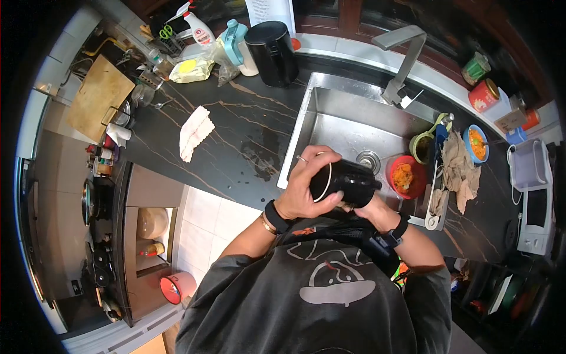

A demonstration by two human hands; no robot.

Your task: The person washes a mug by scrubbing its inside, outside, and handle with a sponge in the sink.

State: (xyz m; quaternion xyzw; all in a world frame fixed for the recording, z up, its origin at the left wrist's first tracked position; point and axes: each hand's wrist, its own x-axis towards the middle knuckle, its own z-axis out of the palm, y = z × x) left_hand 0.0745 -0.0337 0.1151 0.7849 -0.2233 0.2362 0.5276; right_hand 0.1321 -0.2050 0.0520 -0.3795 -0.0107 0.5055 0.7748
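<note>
A black cylindrical container (pixel 354 180) with a pale ring round one end lies tilted over the near edge of the sink (pixel 339 127). My left hand (pixel 308 184) grips its ringed end, thumb below and fingers over the top. My right hand (pixel 372 209) is against its underside at the other end, with most fingers hidden behind it. Just right of the container, a red bowl (pixel 420 184) with orange food scraps sits in the sink. Beyond that bowl is a green cup (pixel 420 147) with dark contents.
Brown cloths (pixel 460 165) and a blue bowl of orange food (pixel 475 143) are right of the sink. The tap (pixel 407 65) rises behind it. A pale folded cloth (pixel 196 133) lies on the left counter. A black bin-like jug (pixel 271 53) stands at the back.
</note>
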